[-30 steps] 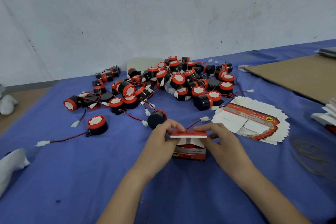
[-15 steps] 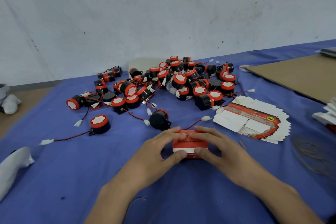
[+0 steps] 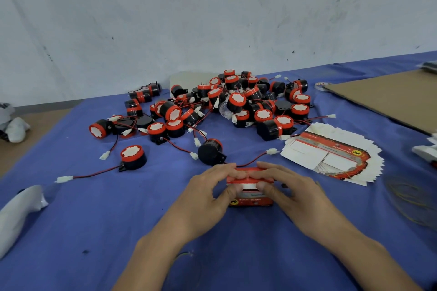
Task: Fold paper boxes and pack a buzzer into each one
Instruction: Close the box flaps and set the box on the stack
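Head view: a red paper box (image 3: 250, 197) sits on the blue cloth (image 3: 94, 220), close in front of the person, lid flap pressed down. Left hand (image 3: 210, 194) and right hand (image 3: 290, 189) both clasp it, fingers curled over the top, thumbs against the front face, fingertips meeting at mid-lid. The step appears to be tucking the lid shut. Doing it well likely means even pressure from both sides, so the tab slides inside the front wall without creasing. Whether a buzzer is inside cannot be seen. Just behind the box lies one loose buzzer (image 3: 210, 153); farther behind, the buzzer pile (image 3: 236, 101); to the box's right, a fanned stack of flat box blanks (image 3: 331, 156).
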`<state>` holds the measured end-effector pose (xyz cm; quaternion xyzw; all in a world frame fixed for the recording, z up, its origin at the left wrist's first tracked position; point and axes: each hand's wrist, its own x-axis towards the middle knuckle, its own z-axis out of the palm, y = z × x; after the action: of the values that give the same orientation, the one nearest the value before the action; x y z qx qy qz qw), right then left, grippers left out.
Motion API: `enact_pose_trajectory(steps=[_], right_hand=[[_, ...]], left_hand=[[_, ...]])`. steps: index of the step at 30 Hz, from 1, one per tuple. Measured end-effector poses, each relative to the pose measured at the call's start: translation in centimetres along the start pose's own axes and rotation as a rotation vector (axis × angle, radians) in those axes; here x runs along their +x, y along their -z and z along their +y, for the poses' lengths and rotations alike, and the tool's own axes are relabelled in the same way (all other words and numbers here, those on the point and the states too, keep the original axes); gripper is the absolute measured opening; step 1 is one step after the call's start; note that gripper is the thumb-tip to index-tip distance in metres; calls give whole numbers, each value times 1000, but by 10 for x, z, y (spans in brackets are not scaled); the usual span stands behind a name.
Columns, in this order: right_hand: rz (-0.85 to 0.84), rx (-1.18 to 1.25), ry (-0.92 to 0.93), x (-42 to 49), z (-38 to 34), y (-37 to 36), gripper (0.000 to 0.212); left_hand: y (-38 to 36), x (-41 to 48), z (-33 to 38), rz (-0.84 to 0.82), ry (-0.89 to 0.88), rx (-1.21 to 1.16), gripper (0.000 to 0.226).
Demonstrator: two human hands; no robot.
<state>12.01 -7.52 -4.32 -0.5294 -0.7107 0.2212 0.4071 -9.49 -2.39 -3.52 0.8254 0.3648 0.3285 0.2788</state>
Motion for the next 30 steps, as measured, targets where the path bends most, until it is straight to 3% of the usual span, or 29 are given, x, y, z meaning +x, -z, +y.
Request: enact_pose_trajectory(steps=[11,15,22,30], right_hand=[[-32,-97,4,-4,6,0,27],[-105,-147,-10,-6,8,4,38],[-118,-179,-28,-6,6,5,37],[-80,-123,-13,-9,1,0,32]], left_hand=[[-5,-4,-2,3,95,-122,25],[1,-8,-8,-45,82,-96,35],[7,-11,-12,-88,108,-119,53],[3,-14,-13,-92,116,-94,45]])
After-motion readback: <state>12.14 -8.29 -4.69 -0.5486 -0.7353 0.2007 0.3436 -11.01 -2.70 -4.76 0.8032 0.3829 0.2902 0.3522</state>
